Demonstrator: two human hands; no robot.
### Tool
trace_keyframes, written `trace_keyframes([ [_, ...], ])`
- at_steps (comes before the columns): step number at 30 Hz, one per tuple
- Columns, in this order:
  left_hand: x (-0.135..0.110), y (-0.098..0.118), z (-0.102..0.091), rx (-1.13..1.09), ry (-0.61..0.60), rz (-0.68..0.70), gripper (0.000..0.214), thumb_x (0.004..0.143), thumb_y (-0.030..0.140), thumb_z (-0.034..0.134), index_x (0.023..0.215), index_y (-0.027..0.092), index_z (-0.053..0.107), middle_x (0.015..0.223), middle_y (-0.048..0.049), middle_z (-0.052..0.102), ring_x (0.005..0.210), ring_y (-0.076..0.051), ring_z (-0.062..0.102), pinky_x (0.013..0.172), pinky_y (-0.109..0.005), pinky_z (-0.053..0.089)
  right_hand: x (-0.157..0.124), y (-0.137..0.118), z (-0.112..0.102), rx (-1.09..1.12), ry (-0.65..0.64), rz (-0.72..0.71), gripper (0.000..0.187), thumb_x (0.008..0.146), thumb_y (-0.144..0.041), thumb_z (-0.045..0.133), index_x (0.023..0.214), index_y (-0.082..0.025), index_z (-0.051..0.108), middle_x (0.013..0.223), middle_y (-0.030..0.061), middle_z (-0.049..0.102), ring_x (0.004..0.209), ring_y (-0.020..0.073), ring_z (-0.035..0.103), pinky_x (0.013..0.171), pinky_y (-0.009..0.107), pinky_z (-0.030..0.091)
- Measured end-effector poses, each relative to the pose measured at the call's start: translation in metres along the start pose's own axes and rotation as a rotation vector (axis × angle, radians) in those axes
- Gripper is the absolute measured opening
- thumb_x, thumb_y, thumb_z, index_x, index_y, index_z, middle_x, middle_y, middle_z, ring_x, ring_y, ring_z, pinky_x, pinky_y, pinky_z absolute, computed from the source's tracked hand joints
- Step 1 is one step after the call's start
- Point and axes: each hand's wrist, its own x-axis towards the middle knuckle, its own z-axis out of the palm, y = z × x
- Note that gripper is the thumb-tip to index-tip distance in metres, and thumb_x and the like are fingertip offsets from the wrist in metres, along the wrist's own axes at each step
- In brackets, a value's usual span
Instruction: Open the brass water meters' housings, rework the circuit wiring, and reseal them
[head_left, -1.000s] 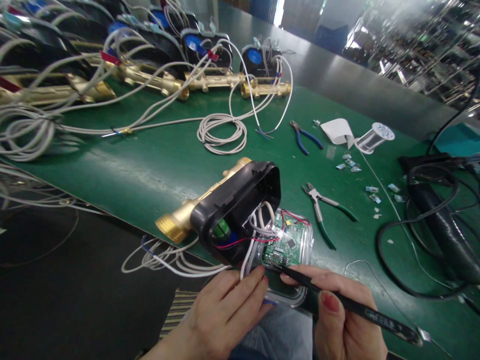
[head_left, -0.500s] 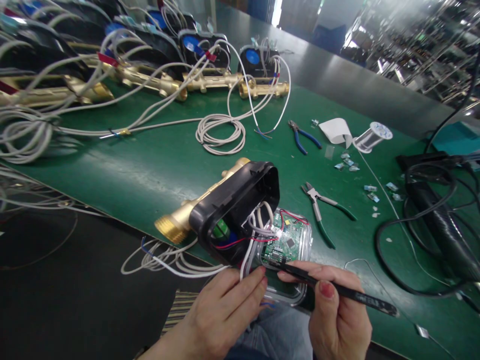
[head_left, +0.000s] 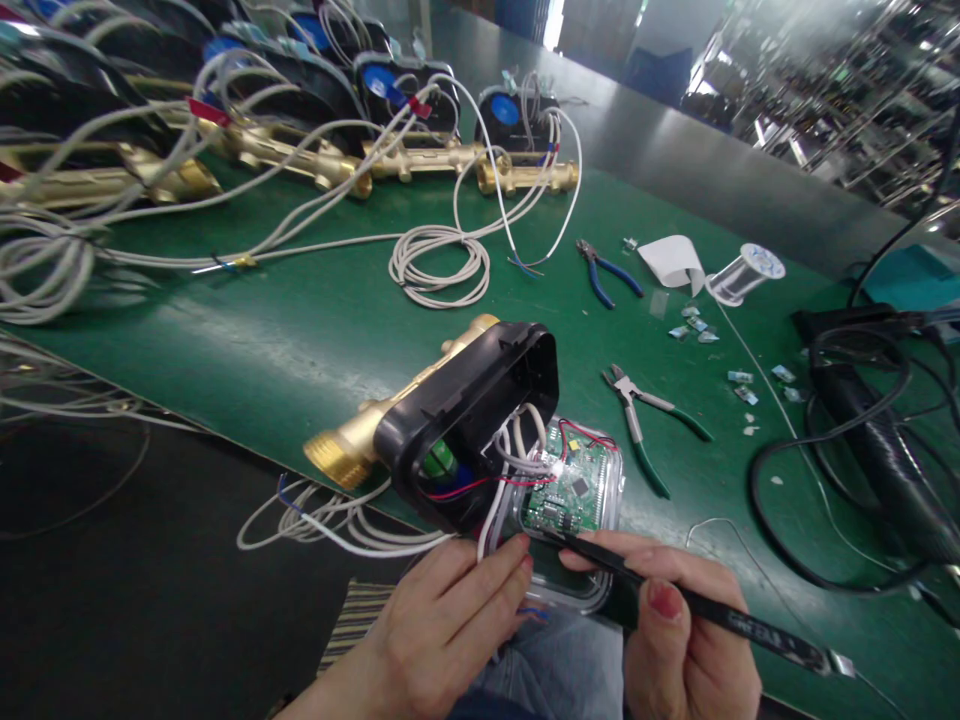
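Black tweezers are pinched between the thumb and fingers of my right hand. Their tips lie at the lower edge of a green circuit board, which sits in a clear plastic cover. My left hand is closed on a white cable beside the cover; its fingertips rest near the cover's edge. Left of the board stands an open black housing on a brass pipe body. Red, black and grey wires run from the housing to the board.
Green-handled cutters and blue-handled pliers lie on the green bench. A solder spool, small clear pieces and a black-handled tool with its cord are at right. Brass meters and coiled cables fill the far left.
My right hand and the tweezers have shifted slightly down and right, so the tips are drawn back from the board's components. My left hand stays in place.
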Motion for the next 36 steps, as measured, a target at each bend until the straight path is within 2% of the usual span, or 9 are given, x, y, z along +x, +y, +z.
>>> trace_keyframes([
  [8, -0.004, 0.002, 0.003, -0.024, 0.016, -0.024, 0.024, 0.087, 0.010, 0.058, 0.110, 0.006, 0.062, 0.109, -0.0129, 0.069, 0.092, -0.019, 0.065, 0.077, -0.031, 0.053, -0.011, 0.006, -0.009, 0.047, -0.105, -0.012, 0.023, 0.090, -0.009, 0.041, 0.109, -0.018, 0.050, 0.096, 0.0083, 0.069, 0.086, 0.0187, 0.069, 0.067, 0.031, 0.062],
  [18, -0.001, 0.000, 0.001, -0.020, 0.023, -0.007, 0.022, 0.087, 0.008, 0.056, 0.108, 0.005, 0.063, 0.108, -0.0134, 0.070, 0.092, -0.019, 0.065, 0.079, -0.031, 0.054, 0.002, -0.003, -0.006, -0.110, -0.169, -0.094, 0.020, 0.088, -0.008, 0.043, 0.105, -0.017, 0.050, 0.087, 0.0074, 0.069, 0.082, 0.0175, 0.070, 0.065, 0.026, 0.060],
  [21, -0.002, 0.001, 0.005, -0.011, 0.054, -0.006, 0.021, 0.088, 0.010, 0.056, 0.107, 0.006, 0.064, 0.106, -0.0133, 0.070, 0.093, -0.019, 0.066, 0.079, -0.031, 0.054, 0.001, -0.007, -0.006, -0.163, -0.128, -0.061, 0.016, 0.090, -0.011, 0.044, 0.103, -0.018, 0.051, 0.087, 0.0062, 0.070, 0.081, 0.0157, 0.070, 0.067, 0.026, 0.060],
  [24, 0.000, -0.001, 0.006, 0.025, 0.100, 0.029, 0.018, 0.089, 0.008, 0.054, 0.103, 0.005, 0.064, 0.102, -0.0122, 0.072, 0.095, -0.018, 0.067, 0.081, -0.030, 0.052, 0.001, -0.010, -0.016, -0.152, 0.057, -0.032, 0.016, 0.092, -0.010, 0.038, 0.099, -0.018, 0.051, 0.076, 0.0029, 0.069, 0.075, 0.0160, 0.069, 0.066, 0.030, 0.060],
  [27, 0.007, -0.003, 0.005, 0.048, 0.121, 0.081, 0.018, 0.092, 0.006, 0.049, 0.098, 0.005, 0.066, 0.097, -0.0104, 0.073, 0.093, -0.015, 0.068, 0.079, -0.027, 0.050, 0.002, -0.008, -0.044, -0.228, 0.232, -0.042, 0.018, 0.091, -0.009, 0.039, 0.099, -0.017, 0.052, 0.080, 0.0031, 0.069, 0.073, 0.0175, 0.069, 0.066, 0.034, 0.060],
  [30, 0.015, -0.004, 0.001, 0.059, 0.116, 0.079, 0.021, 0.093, 0.008, 0.047, 0.097, 0.009, 0.067, 0.096, -0.0076, 0.073, 0.089, -0.014, 0.068, 0.079, -0.027, 0.048, 0.001, 0.003, -0.090, -0.627, 0.250, -0.058, 0.016, 0.089, -0.015, 0.051, 0.103, -0.016, 0.058, 0.093, 0.0051, 0.069, 0.082, 0.0175, 0.068, 0.074, 0.033, 0.058],
  [32, 0.017, -0.003, -0.002, 0.063, 0.117, 0.058, 0.021, 0.093, 0.010, 0.046, 0.097, 0.011, 0.067, 0.095, -0.0065, 0.073, 0.087, -0.013, 0.068, 0.081, -0.026, 0.048, -0.003, 0.016, -0.126, -0.901, 0.168, -0.099, 0.019, 0.089, -0.022, 0.054, 0.106, -0.017, 0.062, 0.100, 0.0052, 0.069, 0.088, 0.0176, 0.067, 0.081, 0.032, 0.055],
  [33, 0.017, -0.002, -0.005, 0.065, 0.114, 0.046, 0.021, 0.093, 0.011, 0.047, 0.098, 0.012, 0.067, 0.096, -0.0067, 0.073, 0.087, -0.014, 0.067, 0.082, -0.026, 0.049, -0.006, 0.025, -0.144, -1.031, 0.107, -0.147, 0.022, 0.089, -0.027, 0.054, 0.108, -0.020, 0.062, 0.104, 0.0045, 0.068, 0.088, 0.0174, 0.067, 0.079, 0.030, 0.055],
  [36, 0.015, -0.001, -0.016, 0.061, 0.110, 0.031, 0.023, 0.093, 0.012, 0.046, 0.100, 0.012, 0.067, 0.099, -0.0081, 0.072, 0.089, -0.014, 0.067, 0.084, -0.025, 0.050, -0.019, 0.059, -0.191, -1.320, -0.177, -0.193, 0.033, 0.093, -0.032, 0.043, 0.120, -0.023, 0.059, 0.121, 0.0067, 0.062, 0.086, 0.0187, 0.068, 0.059, 0.025, 0.055],
])
